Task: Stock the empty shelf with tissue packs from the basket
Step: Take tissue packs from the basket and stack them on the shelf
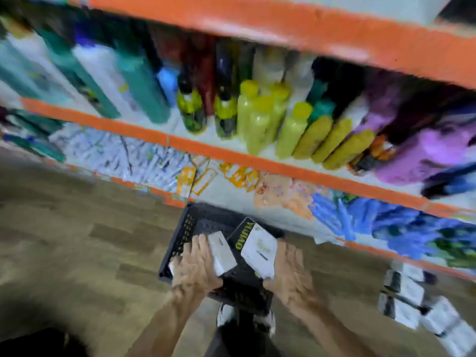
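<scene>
A black plastic basket (192,222) sits on the wood-look floor in front of the shelving. My left hand (195,266) grips a white tissue pack (222,253) just above the basket. My right hand (291,269) holds another white tissue pack (258,253) with a black and yellow side, tilted over the basket's right part. Several white tissue packs (412,300) lie in a row at the lower right, on the bottom shelf level. The whole view is blurred by motion.
Orange-edged shelves (231,153) run across the view, filled with bottles (257,119) in green, yellow and purple. Below them hang packets and blue items (360,217). My shoes (224,313) show under the basket. Bare floor spreads to the left.
</scene>
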Tool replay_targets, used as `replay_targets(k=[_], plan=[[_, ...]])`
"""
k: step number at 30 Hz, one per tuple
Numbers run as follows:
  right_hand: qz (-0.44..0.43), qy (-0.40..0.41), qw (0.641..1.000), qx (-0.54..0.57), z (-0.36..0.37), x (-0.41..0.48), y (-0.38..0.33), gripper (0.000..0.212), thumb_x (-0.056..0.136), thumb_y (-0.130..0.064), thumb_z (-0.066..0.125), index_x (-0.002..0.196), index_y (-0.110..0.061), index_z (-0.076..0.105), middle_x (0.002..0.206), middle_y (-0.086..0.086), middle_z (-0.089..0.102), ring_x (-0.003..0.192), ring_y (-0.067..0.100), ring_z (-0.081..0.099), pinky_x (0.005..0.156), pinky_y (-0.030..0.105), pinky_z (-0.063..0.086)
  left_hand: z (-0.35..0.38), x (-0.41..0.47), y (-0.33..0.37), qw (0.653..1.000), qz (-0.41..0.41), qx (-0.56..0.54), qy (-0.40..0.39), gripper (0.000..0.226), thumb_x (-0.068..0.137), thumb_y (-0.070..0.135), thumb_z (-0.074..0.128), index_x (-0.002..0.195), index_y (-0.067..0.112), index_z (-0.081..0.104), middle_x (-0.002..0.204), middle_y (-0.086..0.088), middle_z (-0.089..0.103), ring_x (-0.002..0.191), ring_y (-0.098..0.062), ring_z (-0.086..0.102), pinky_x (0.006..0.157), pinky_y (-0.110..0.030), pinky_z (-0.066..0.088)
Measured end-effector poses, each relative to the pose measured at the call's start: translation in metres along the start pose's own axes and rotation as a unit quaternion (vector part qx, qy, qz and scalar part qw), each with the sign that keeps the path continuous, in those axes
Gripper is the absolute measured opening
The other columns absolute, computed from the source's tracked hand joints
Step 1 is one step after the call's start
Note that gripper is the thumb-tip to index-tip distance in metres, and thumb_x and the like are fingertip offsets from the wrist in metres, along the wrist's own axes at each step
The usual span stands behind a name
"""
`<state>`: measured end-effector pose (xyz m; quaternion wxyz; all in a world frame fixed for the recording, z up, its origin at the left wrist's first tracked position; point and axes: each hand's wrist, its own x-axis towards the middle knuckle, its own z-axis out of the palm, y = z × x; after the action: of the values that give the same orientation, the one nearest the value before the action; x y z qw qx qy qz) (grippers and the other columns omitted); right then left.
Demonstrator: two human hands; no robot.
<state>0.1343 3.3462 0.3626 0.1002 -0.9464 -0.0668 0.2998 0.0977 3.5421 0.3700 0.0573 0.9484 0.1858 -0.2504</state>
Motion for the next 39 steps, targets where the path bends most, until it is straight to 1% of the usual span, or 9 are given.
replay_targets(k=[3, 6, 9, 12, 18, 24, 30, 34, 39], plan=[[0.008, 0.070, 0.997, 0.015, -0.096, -0.075, 0.003, 0.098, 0.070, -0.042, 0.075, 0.146, -0.015, 0.017, 0.133, 0.003, 0.033, 0.125, 0.023, 0.033, 0.090, 0.032, 0.046, -0.094, -0.044, 0.028, 0.998, 0.042, -0.054, -0.010, 0.106, 0.061, 0.058, 0.067, 0.143, 0.015, 0.017, 0.140, 0.001, 0.030, 0.133, -0.021, 0.033, 0.103, -0.042, 0.040], [0.016, 0.136, 0.990, 0.045, -0.176, -0.131, 0.020, 0.094, 0.071, -0.041, 0.071, 0.144, -0.014, 0.019, 0.133, 0.005, 0.034, 0.126, 0.024, 0.033, 0.095, 0.034, 0.044, -0.187, -0.067, 0.072, 0.979, 0.153, -0.126, 0.047, 0.090, 0.054, 0.054, 0.069, 0.129, 0.014, 0.042, 0.126, -0.001, 0.050, 0.113, -0.019, 0.050, 0.090, -0.038, 0.048], [0.050, 0.192, 0.971, 0.134, -0.227, -0.178, 0.061, 0.085, 0.071, -0.041, 0.069, 0.139, -0.015, 0.027, 0.132, 0.005, 0.036, 0.128, 0.025, 0.033, 0.095, 0.034, 0.040, -0.252, -0.113, 0.126, 0.923, 0.303, -0.228, 0.068, 0.049, 0.059, 0.038, 0.075, 0.099, 0.017, 0.058, 0.098, 0.008, 0.061, 0.084, -0.010, 0.055, 0.080, -0.036, 0.054], [0.075, 0.233, 0.950, 0.193, -0.260, -0.220, 0.120, 0.092, 0.065, -0.044, 0.071, 0.140, -0.015, 0.026, 0.130, 0.006, 0.037, 0.126, 0.025, 0.035, 0.095, 0.036, 0.038, -0.279, -0.147, 0.185, 0.882, 0.376, -0.274, 0.076, 0.046, 0.050, 0.037, 0.076, 0.088, 0.020, 0.057, 0.088, 0.003, 0.063, 0.077, -0.013, 0.061, 0.068, -0.038, 0.056], [0.121, 0.323, 0.918, 0.195, -0.300, -0.296, 0.236, 0.090, 0.068, -0.035, 0.078, 0.139, -0.013, 0.027, 0.129, 0.007, 0.037, 0.126, 0.025, 0.033, 0.095, 0.039, 0.043, -0.294, -0.203, 0.288, 0.904, 0.345, -0.234, 0.092, 0.095, 0.041, 0.049, 0.083, 0.115, 0.012, 0.035, 0.104, 0.003, 0.049, 0.094, -0.018, 0.054, 0.072, -0.033, 0.050], [0.113, 0.377, 0.908, 0.143, -0.317, -0.355, 0.320, 0.097, 0.061, -0.044, 0.076, 0.141, -0.017, 0.027, 0.129, 0.003, 0.037, 0.121, 0.025, 0.035, 0.092, 0.039, 0.045, -0.287, -0.249, 0.365, 0.922, 0.308, -0.221, 0.080, 0.094, 0.043, 0.044, 0.086, 0.113, 0.008, 0.035, 0.101, -0.006, 0.053, 0.094, -0.028, 0.057, 0.069, -0.036, 0.050], [0.116, 0.407, 0.892, 0.158, -0.338, -0.381, 0.369, 0.086, 0.061, -0.043, 0.077, 0.131, -0.016, 0.034, 0.121, 0.005, 0.042, 0.115, 0.027, 0.040, 0.086, 0.038, 0.043, -0.268, -0.207, 0.425, 0.900, 0.361, -0.226, 0.091, 0.090, 0.032, 0.067, 0.084, 0.092, 0.007, 0.055, 0.087, -0.007, 0.065, 0.085, -0.030, 0.068, 0.055, -0.037, 0.057], [0.105, 0.423, 0.885, 0.165, -0.355, -0.377, 0.393, 0.087, 0.062, -0.045, 0.076, 0.133, -0.016, 0.033, 0.119, 0.004, 0.044, 0.112, 0.026, 0.042, 0.088, 0.037, 0.043, -0.303, -0.267, 0.457, 0.890, 0.370, -0.249, 0.098, 0.101, 0.032, 0.052, 0.084, 0.110, 0.010, 0.038, 0.104, -0.004, 0.053, 0.093, -0.023, 0.059, 0.078, -0.039, 0.057], [0.110, 0.403, 0.896, 0.148, -0.382, -0.353, 0.442, 0.082, 0.060, -0.041, 0.078, 0.127, -0.022, 0.036, 0.117, -0.001, 0.043, 0.111, 0.019, 0.039, 0.087, 0.037, 0.046, -0.314, -0.234, 0.519, 0.876, 0.386, -0.270, 0.102, 0.104, 0.027, 0.061, 0.084, 0.110, 0.012, 0.045, 0.102, -0.005, 0.060, 0.092, -0.020, 0.064, 0.077, -0.040, 0.059]])
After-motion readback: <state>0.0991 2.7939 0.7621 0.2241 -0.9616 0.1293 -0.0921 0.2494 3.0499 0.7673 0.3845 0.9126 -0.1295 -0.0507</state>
